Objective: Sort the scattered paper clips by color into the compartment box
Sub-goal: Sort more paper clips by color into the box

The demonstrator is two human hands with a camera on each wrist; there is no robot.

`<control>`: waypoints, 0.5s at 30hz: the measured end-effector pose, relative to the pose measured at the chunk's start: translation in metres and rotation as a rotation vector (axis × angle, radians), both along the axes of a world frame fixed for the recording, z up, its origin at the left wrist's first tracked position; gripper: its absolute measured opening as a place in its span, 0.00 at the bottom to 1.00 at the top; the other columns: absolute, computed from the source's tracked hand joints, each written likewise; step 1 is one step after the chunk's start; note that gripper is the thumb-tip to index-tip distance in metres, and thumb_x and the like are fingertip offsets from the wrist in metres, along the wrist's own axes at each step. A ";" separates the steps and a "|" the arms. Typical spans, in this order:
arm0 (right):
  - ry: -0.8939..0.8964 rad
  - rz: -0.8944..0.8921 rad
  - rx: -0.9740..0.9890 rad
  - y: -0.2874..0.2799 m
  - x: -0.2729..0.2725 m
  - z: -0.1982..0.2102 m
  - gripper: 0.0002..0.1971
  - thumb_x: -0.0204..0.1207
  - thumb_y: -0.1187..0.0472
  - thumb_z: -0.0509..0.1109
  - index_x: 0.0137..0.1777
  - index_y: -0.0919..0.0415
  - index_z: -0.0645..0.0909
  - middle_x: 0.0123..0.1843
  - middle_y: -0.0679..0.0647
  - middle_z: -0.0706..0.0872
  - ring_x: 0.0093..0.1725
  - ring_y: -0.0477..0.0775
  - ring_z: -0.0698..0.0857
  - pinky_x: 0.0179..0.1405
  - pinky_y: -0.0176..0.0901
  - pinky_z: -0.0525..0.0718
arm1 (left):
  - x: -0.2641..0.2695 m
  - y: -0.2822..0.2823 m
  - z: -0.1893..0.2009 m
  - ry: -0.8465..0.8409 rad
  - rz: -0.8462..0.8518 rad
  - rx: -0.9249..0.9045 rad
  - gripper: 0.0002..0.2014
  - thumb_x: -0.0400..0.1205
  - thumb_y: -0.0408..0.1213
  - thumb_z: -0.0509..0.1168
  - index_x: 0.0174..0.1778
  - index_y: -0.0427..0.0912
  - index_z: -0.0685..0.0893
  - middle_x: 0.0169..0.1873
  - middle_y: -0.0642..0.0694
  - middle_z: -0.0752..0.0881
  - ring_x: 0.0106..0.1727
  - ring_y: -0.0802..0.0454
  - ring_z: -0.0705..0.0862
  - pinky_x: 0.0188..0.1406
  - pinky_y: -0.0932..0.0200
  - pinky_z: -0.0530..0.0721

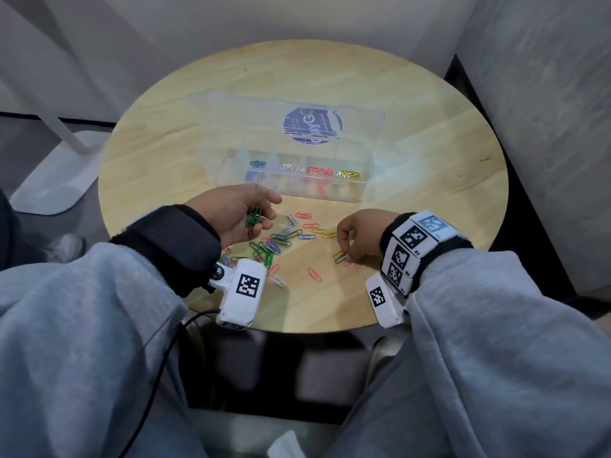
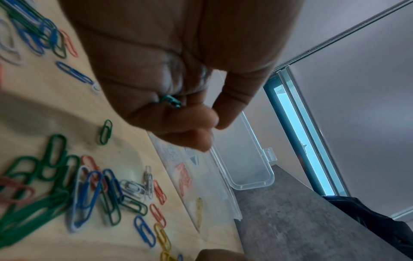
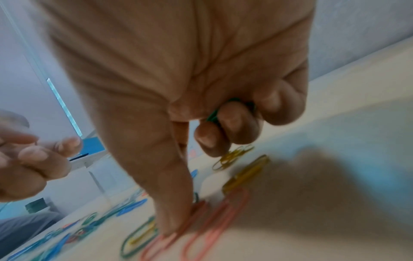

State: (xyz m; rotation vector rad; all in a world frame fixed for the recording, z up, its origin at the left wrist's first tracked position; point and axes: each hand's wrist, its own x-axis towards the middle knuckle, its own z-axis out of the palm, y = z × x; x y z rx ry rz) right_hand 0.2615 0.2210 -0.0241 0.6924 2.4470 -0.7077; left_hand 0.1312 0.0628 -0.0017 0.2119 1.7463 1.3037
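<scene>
Left hand (image 1: 241,213) cupping green clips (image 1: 254,215), right hand (image 1: 358,238) pinching green clips (image 3: 230,110), round wooden table (image 1: 413,180), grey walls (image 1: 545,110)

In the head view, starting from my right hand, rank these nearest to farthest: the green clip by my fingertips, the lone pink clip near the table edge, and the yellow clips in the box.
1. Green clip: at the right hand's fingertips.
2. Lone pink clip: to its left, towards the table's near edge.
3. Yellow clips: in the compartment box's right-end compartment, beyond the hand.
</scene>
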 end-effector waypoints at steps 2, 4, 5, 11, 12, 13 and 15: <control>0.013 -0.014 -0.027 0.001 0.001 0.000 0.09 0.69 0.68 0.74 0.34 0.56 0.78 0.37 0.51 0.83 0.41 0.55 0.83 0.33 0.36 0.77 | -0.001 0.000 -0.001 -0.003 -0.001 0.001 0.10 0.80 0.27 0.54 0.41 0.41 0.79 0.30 0.45 0.76 0.22 0.57 0.75 0.15 0.72 0.72; 0.017 -0.043 -0.081 0.002 0.002 0.001 0.13 0.70 0.69 0.73 0.30 0.55 0.75 0.36 0.53 0.83 0.48 0.59 0.87 0.39 0.39 0.80 | -0.003 -0.001 -0.001 -0.012 0.004 0.008 0.10 0.81 0.28 0.54 0.41 0.41 0.79 0.30 0.46 0.76 0.22 0.57 0.76 0.16 0.72 0.73; 0.020 -0.063 -0.105 0.003 0.002 0.004 0.13 0.70 0.69 0.72 0.29 0.55 0.75 0.35 0.52 0.83 0.47 0.60 0.87 0.41 0.41 0.80 | -0.004 -0.001 -0.001 -0.021 0.011 0.014 0.09 0.82 0.29 0.55 0.41 0.41 0.79 0.30 0.46 0.76 0.21 0.58 0.77 0.16 0.72 0.73; 0.163 -0.262 -0.358 0.015 -0.005 0.019 0.13 0.70 0.71 0.72 0.29 0.58 0.75 0.29 0.55 0.79 0.27 0.50 0.74 0.28 0.37 0.73 | -0.021 0.003 0.013 -0.032 0.117 0.099 0.08 0.83 0.34 0.58 0.39 0.40 0.80 0.33 0.44 0.79 0.28 0.55 0.81 0.24 0.70 0.82; 0.204 -0.311 -0.427 0.016 -0.008 0.019 0.13 0.71 0.73 0.71 0.31 0.58 0.74 0.29 0.56 0.79 0.28 0.52 0.75 0.27 0.38 0.74 | -0.027 0.004 0.018 -0.017 0.136 0.123 0.09 0.83 0.34 0.58 0.39 0.40 0.80 0.34 0.43 0.79 0.32 0.54 0.81 0.26 0.70 0.83; 0.245 -0.361 -0.499 0.015 -0.011 0.019 0.12 0.72 0.75 0.68 0.33 0.59 0.75 0.30 0.58 0.79 0.28 0.52 0.75 0.26 0.38 0.75 | -0.034 0.004 0.022 -0.007 0.156 0.149 0.09 0.83 0.34 0.57 0.39 0.39 0.80 0.35 0.43 0.79 0.35 0.52 0.81 0.27 0.69 0.84; 0.312 -0.440 -0.629 0.012 -0.016 0.021 0.13 0.75 0.78 0.62 0.40 0.58 0.77 0.31 0.57 0.77 0.27 0.50 0.75 0.21 0.34 0.76 | -0.050 0.004 0.029 -0.003 0.198 0.192 0.10 0.83 0.34 0.55 0.40 0.39 0.80 0.38 0.41 0.80 0.39 0.50 0.82 0.31 0.69 0.86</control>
